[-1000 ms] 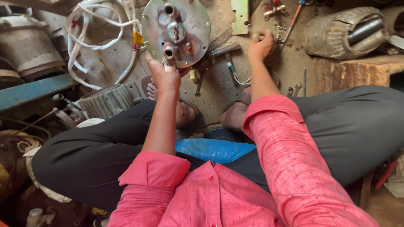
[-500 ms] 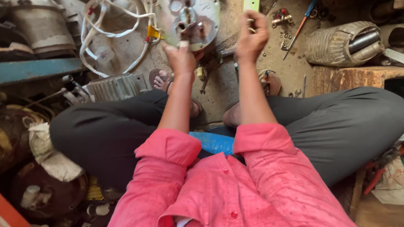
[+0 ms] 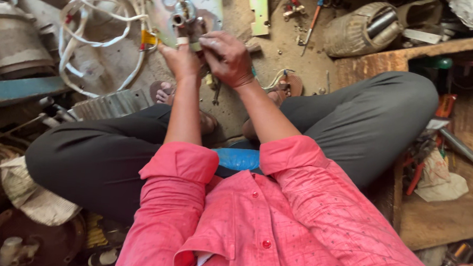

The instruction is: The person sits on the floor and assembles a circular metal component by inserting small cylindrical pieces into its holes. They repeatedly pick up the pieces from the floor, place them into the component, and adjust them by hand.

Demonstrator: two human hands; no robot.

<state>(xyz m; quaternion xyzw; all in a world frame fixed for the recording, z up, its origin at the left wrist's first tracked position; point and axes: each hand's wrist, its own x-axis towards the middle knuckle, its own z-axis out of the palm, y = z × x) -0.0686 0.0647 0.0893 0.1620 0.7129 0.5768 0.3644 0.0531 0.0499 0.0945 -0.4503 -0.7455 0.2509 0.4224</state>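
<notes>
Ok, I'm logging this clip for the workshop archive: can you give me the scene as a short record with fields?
Setting: cluttered workshop floor, person seated cross-legged
Left hand: holds the round metal plate by its lower edge
Right hand: fingers at the fittings in the plate's middle
Attached: white wires looping off the plate's left side
Nearby: green metal strip, screwdriver, ribbed motor casing

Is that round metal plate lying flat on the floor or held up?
Held up, tilted. The left hand grips the round metal plate at its lower edge, the right hand beside it; white wires hang from it.
</notes>
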